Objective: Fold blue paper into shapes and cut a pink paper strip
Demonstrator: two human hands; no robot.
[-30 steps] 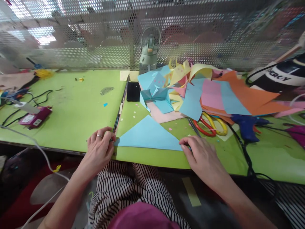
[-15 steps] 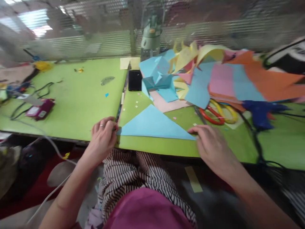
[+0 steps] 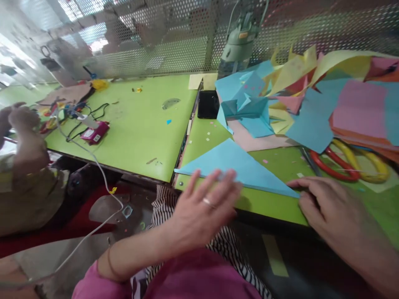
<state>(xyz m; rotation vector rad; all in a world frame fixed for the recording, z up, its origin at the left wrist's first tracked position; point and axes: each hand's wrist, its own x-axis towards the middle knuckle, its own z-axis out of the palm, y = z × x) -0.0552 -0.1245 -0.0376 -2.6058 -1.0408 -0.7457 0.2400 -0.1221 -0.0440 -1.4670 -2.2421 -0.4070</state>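
Note:
A sheet of blue paper [image 3: 232,160], folded into a wide triangle, lies on the green table with its long edge towards me. My left hand [image 3: 201,205], a ring on one finger, is over the middle of that edge. Its fingers are spread and slightly blurred; whether they touch the paper I cannot tell. At the triangle's right corner, my right hand [image 3: 335,211] pinches the tip between thumb and forefinger. Beyond the triangle sit a folded blue paper piece [image 3: 251,114] and a pale pink sheet [image 3: 254,139].
Red-handled scissors [image 3: 335,168] and yellow-handled scissors [image 3: 374,162] lie right of the paper, near stacked coloured sheets [image 3: 361,101]. A black phone [image 3: 208,104] and a bottle [image 3: 237,47] stand behind. Leftward are a magenta device [image 3: 95,133], a white cable [image 3: 106,178] and another person's hands [image 3: 26,120].
My left hand has left the triangle's left corner and moved right to the middle of its edge, fingers opening. My right hand stays at the right corner. The view has turned left.

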